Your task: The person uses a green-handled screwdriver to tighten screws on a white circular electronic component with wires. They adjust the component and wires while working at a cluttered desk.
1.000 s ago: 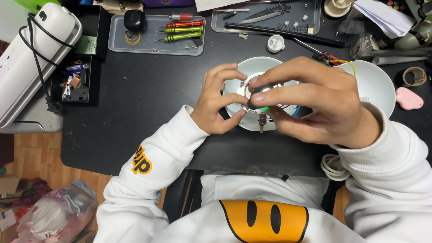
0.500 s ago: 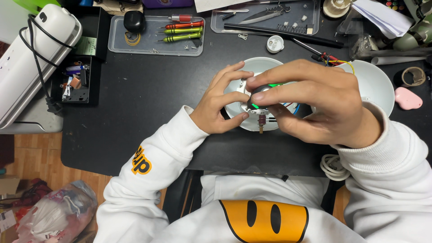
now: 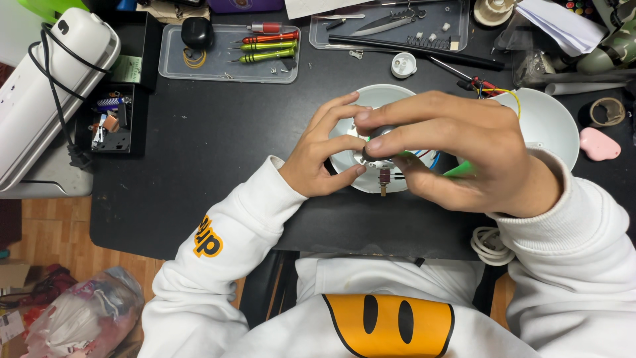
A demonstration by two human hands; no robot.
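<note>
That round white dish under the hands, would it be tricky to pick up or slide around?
Probably light: the white dish looks thin and shallow. It likely slides easily on the smooth black table. Thin wires run into it, so lifting it may tug them; the left hand steadies its rim while the right hand works above.

From my seat at the feed, the shift is small and sits in the centre of the frame. My right hand has slid a little to the right and lower over the white round housing, so its fingertips now pinch a small grey metal part that was covered before. The green glint that showed under the fingers a second ago now peeks out as a green piece at the palm. My left hand has spread its fingers slightly along the housing's left rim.
</note>
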